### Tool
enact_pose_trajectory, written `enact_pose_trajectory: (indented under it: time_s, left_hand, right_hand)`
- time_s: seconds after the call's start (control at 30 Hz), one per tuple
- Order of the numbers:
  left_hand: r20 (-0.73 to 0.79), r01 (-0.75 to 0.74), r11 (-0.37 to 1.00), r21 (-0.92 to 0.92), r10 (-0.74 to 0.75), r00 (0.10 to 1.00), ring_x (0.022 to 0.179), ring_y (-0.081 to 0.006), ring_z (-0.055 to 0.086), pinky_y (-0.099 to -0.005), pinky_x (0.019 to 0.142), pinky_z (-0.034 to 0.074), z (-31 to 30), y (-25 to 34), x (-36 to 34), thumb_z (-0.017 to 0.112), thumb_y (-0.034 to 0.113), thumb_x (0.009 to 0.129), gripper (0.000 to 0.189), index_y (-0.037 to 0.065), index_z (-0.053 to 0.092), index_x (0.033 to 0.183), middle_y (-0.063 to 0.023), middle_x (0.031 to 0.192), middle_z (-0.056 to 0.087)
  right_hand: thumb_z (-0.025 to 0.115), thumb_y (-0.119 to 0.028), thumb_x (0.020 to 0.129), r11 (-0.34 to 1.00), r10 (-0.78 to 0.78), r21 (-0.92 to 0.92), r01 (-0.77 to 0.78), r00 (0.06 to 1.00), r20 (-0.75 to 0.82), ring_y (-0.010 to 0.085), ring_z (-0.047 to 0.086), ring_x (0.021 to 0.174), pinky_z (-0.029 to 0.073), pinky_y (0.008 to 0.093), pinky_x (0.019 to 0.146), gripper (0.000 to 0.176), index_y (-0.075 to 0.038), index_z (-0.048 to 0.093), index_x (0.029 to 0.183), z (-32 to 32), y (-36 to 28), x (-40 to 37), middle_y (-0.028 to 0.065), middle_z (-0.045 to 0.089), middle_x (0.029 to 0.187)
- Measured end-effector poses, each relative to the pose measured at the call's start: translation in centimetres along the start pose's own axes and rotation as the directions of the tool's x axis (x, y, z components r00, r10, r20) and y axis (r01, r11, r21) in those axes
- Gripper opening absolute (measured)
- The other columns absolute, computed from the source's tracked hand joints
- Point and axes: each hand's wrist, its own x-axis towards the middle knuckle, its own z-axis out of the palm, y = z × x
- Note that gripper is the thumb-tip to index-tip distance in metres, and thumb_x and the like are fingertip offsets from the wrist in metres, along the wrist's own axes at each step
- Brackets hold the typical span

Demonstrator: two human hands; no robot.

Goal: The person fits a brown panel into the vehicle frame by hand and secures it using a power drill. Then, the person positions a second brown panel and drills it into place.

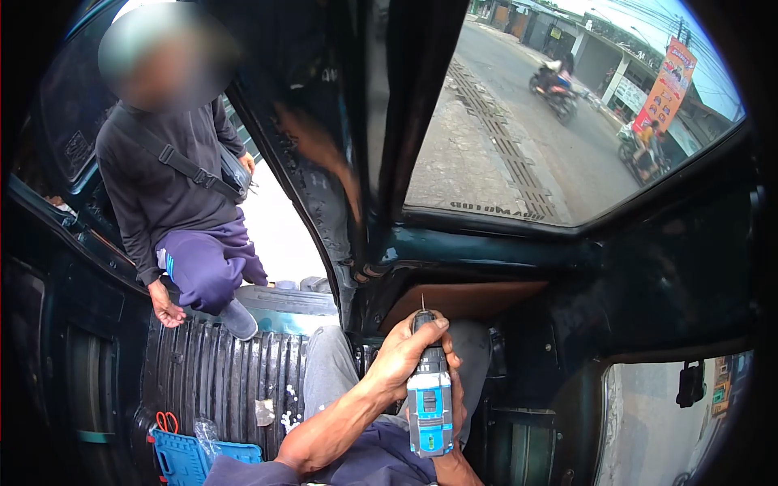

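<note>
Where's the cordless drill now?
The cordless drill is low in the head view, just right of centre, with the left hand around its front end and the brown panel beyond its bit.

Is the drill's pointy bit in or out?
It's in: a thin bit shows at the front end of the drill, pointing away.
</note>
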Motion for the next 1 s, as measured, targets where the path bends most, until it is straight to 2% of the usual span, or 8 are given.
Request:
enact_pose_trajectory:
  time_s: [0.3,0.5,0.57,0.67,0.73,0.8,0.87,1.0]
  left_hand:
    - [0.049,-0.087,0.995,0.056,0.084,0.995,0.084,-0.0288,0.073,-0.0386,0.077,0.062,-0.9,0.5,1.1,0.058,0.028,0.101,0.029,0.004,0.055,0.117,-0.0137,0.096,0.066]
    - [0.037,-0.09,0.991,-0.1,0.094,0.995,0.113,-0.0402,0.065,-0.0491,0.104,0.051,-1.4,1.3,3.3,0.044,0.046,0.105,0.059,-0.008,0.05,0.127,-0.0294,0.122,0.063]
    - [0.019,-0.126,0.992,0.007,0.126,0.992,0.12,-0.043,0.061,-0.0505,0.109,0.047,-1.5,1.3,3.9,0.039,0.049,0.106,0.064,-0.009,0.048,0.129,-0.0329,0.129,0.059]
    - [0.044,-0.136,0.99,0.025,0.135,0.99,0.123,-0.0433,0.059,-0.0514,0.111,0.045,-1.8,1.3,3.8,0.039,0.048,0.106,0.063,-0.009,0.047,0.13,-0.034,0.134,0.055]
    - [0.072,-0.119,0.993,-0.019,0.12,0.99,0.125,-0.0434,0.058,-0.0523,0.111,0.044,-1.7,1.1,2.8,0.04,0.052,0.106,0.068,-0.009,0.044,0.134,-0.0335,0.136,0.054]
    - [0.136,-0.122,0.984,-0.129,0.139,0.981,0.126,-0.043,0.057,-0.0535,0.11,0.045,-1.8,0.7,1.5,0.04,0.058,0.104,0.075,-0.008,0.041,0.138,-0.0328,0.137,0.053]
    - [0.015,-0.134,0.991,0.002,0.133,0.991,0.125,-0.0409,0.058,-0.0532,0.108,0.047,-1.6,-1.2,-0.3,0.037,0.067,0.101,0.08,-0.002,0.04,0.142,-0.028,0.138,0.054]
    - [0.167,-0.077,0.99,-0.117,0.096,0.981,0.122,-0.0386,0.061,-0.0544,0.107,0.047,-3.5,-3.5,-3.1,0.036,0.068,0.101,0.079,0.002,0.044,0.142,-0.0232,0.134,0.059]
  right_hand:
    - [0.078,-0.023,0.081,0.996,-0.013,-0.089,0.015,1.0,0.021,0.0421,0.069,0.108,0.06,0.0448,0.089,0.066,0.008,0.054,0.135,0.2,-0.1,0.2,0.0283,0.059,0.134]
    - [0.077,-0.021,0.079,0.995,-0.012,-0.104,0.011,1.0,-0.004,0.0409,0.07,0.104,0.06,0.0437,0.089,0.059,0.003,0.059,0.129,0.0,-1.3,0.8,0.028,0.06,0.13]
    - [0.077,-0.019,0.078,0.972,0.059,-0.23,-0.041,0.996,0.072,0.0392,0.07,0.097,0.058,0.0419,0.091,0.054,0.003,0.06,0.125,0.0,-0.8,-1.6,0.0284,0.061,0.126]
    - [0.077,-0.019,0.077,0.957,0.29,0.038,-0.289,0.956,-0.039,0.0292,0.069,0.095,0.057,0.0406,0.092,0.044,0.0,0.064,0.114,0.3,-1.0,-6.4,0.0158,0.07,0.102]
    - [0.077,-0.016,0.077,0.989,0.145,-0.04,-0.144,0.988,0.044,0.0227,0.068,0.089,0.056,0.0382,0.091,0.041,0.0,0.065,0.113,-1.8,-1.4,-6.4,0.0097,0.07,0.091]
    - [0.083,-0.022,0.078,0.996,0.084,-0.036,-0.081,0.991,0.105,0.0279,0.074,0.091,0.061,0.0353,0.079,0.076,0.005,0.05,0.141,-2.9,-1.5,-5.7,0.0188,0.072,0.106]
    - [0.082,-0.022,0.079,0.995,0.018,-0.101,-0.011,0.998,0.064,0.0262,0.074,0.086,0.061,0.035,0.076,0.071,0.005,0.052,0.138,-3.1,-1.4,-4.9,0.0162,0.073,0.103]
    - [0.076,-0.022,0.087,0.972,-0.086,-0.223,0.081,0.996,-0.015,0.0216,0.071,0.076,0.059,0.0324,0.063,0.049,0.003,0.061,0.126,-2.9,-1.0,-4.5,0.0094,0.072,0.095]
